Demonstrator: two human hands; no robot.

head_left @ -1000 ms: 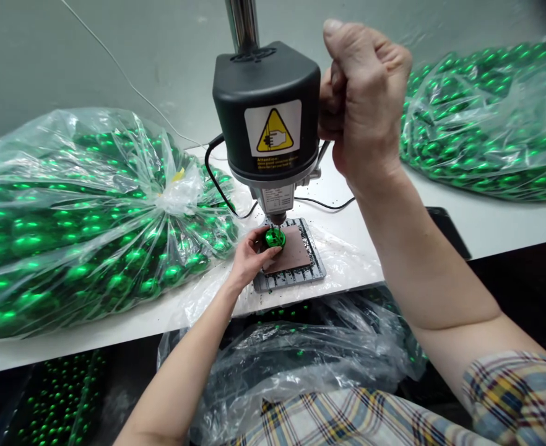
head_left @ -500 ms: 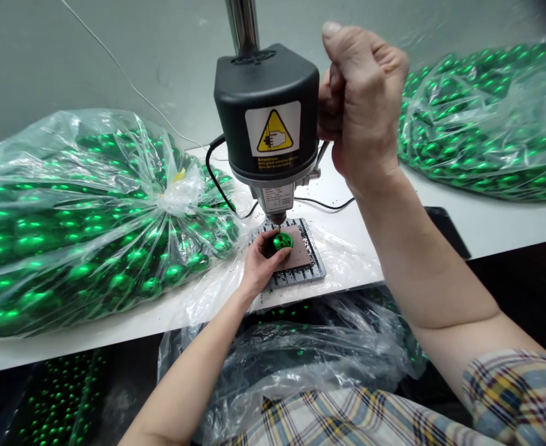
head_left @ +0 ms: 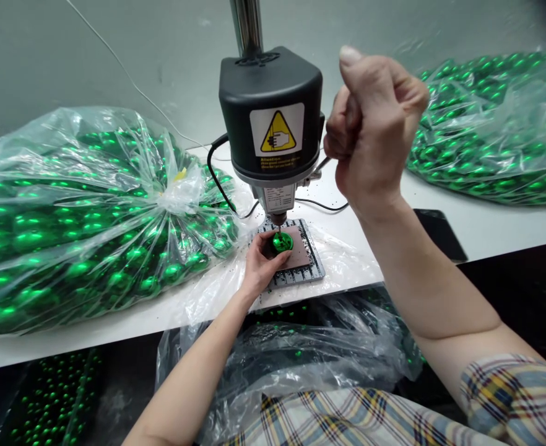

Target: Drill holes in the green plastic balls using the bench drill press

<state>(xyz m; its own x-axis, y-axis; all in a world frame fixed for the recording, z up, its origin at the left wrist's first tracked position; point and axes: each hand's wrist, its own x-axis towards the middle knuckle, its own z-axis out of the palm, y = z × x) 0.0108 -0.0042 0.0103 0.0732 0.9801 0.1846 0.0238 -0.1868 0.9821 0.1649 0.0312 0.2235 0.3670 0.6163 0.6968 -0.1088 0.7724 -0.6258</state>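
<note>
A shiny green ball (head_left: pixel 283 242) with dark specks on it rests on a brown pad (head_left: pixel 301 253) over the slotted metal base plate (head_left: pixel 317 271). My left hand (head_left: pixel 260 260) pinches the ball from its left side, thumb in front and fingers behind. Directly above stands a small bench drill press (head_left: pixel 269 118), its thin bit meeting the top of the ball. My right hand (head_left: pixel 375 118) is closed in a fist around the end of the press's feed lever (head_left: pixel 322 165); the grip itself is hidden by the fingers.
A tied clear bag of green balls (head_left: pixel 91 223) fills the left of the white table (head_left: pixel 171 313). Another such bag (head_left: pixel 486 136) lies at the right. A black phone-like slab (head_left: pixel 440 235) is near the right forearm. Clear plastic (head_left: pixel 319 353) drapes below the table edge.
My right hand has come down and slightly right with the lever. The drill bit sits a little lower against the ball, which my left hand keeps in the same place.
</note>
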